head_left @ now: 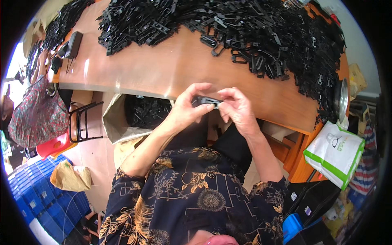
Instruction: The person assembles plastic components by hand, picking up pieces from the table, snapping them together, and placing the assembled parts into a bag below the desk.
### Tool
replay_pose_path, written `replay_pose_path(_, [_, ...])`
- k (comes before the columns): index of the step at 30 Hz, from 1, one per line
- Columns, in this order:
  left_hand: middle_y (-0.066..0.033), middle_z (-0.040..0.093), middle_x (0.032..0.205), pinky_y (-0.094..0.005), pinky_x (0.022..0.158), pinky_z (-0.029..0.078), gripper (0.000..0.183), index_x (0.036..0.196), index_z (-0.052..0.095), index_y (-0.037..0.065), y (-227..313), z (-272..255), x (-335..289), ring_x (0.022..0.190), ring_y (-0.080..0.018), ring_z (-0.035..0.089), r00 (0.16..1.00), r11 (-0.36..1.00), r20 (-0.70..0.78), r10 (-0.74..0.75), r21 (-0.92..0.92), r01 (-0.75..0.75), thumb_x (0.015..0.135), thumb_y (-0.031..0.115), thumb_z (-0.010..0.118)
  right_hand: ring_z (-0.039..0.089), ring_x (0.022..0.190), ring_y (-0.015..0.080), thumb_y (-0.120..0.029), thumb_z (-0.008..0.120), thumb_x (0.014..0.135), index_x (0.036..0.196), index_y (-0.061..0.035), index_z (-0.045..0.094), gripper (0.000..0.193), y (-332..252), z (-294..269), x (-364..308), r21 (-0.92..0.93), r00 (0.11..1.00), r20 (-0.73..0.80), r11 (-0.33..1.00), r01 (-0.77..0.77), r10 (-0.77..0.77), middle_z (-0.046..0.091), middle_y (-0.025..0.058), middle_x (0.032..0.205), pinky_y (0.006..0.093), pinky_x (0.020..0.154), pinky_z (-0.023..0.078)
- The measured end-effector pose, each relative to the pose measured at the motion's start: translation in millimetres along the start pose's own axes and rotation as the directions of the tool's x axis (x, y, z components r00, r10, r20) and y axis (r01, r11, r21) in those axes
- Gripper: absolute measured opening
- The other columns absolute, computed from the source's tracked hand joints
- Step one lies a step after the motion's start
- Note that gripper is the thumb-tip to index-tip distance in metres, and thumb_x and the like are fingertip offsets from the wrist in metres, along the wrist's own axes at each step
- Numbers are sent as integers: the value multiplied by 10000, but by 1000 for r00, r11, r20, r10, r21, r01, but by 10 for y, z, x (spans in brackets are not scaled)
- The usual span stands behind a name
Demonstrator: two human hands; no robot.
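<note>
Indoors, a small black part appears at the near edge of a table, pinched between the thumb and curled fingers of the left hand. The right hand brings its nearly closed fingertips to the other end; whether they grip or merely touch cannot be told. Firm support from the left and light, square pressure from the right should suit so narrow a piece. Beyond, glossy black parts, some flat, some looped, heap on smooth orange-brown wood grain.
</note>
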State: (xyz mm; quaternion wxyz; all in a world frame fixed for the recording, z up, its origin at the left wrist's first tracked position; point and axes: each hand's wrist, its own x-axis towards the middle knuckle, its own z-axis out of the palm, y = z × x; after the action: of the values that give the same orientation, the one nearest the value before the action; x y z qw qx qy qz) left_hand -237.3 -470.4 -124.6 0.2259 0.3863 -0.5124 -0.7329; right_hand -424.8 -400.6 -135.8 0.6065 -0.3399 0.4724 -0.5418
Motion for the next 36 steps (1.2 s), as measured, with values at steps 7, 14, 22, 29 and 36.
replay_pose_path(7, [-15, 595, 870, -179, 467, 393, 604, 1378, 482, 36, 5, -90, -178, 536, -47, 488, 996, 990, -75, -41, -139, 31, 829, 60, 731, 605, 618, 84, -52, 653, 918, 1023, 6, 605, 129, 108, 248, 1, 12, 998, 44, 998, -56, 55, 588, 31, 873, 206, 479, 481])
replay_pose_path(14, [-57, 621, 940, -222, 542, 474, 372, 1179, 552, 20, 39, -537, -618, 667, -104, 593, 973, 928, -220, 66, 371, 21, 836, 26, 694, 594, 724, 79, -71, 747, 838, 1009, -18, 628, 215, 58, 133, -147, -349, 961, 50, 897, 272, -272, 588, 35, 987, 218, 634, 478])
replay_pose_path(22, [-158, 628, 986, -419, 821, 484, 217, 1048, 599, 27, -255, -1362, -963, 939, -355, 605, 908, 112, -113, 403, 991, 74, 848, 76, 664, 609, 717, 203, -33, 637, 875, 999, -25, 616, 126, -368, -1908, -847, -926, 452, -376, 307, -220, -809, 579, 102, 957, 318, 653, 503])
replay_pose_path(29, [-153, 613, 953, -416, 816, 478, 149, 1015, 594, 12, 105, -872, -515, 920, -344, 593, 835, 108, 32, 550, 988, -109, 867, -4, 611, 554, 1039, 356, -39, 647, 827, 1169, -60, 585, 349, -487, -2553, -1073, -907, 450, -283, 83, -413, -847, 547, 161, 1102, 441, 881, 475])
replay_pose_path(36, [-151, 584, 1187, -401, 927, 480, 281, 1117, 607, 52, 390, -542, 204, 1092, -356, 581, 800, 126, 132, 585, 960, -250, 841, 24, 648, 572, 1014, 359, -230, 741, 819, 1266, -96, 558, 501, -589, -2613, -400, -938, 629, -231, -1, -346, -743, 586, 148, 1097, 441, 853, 484])
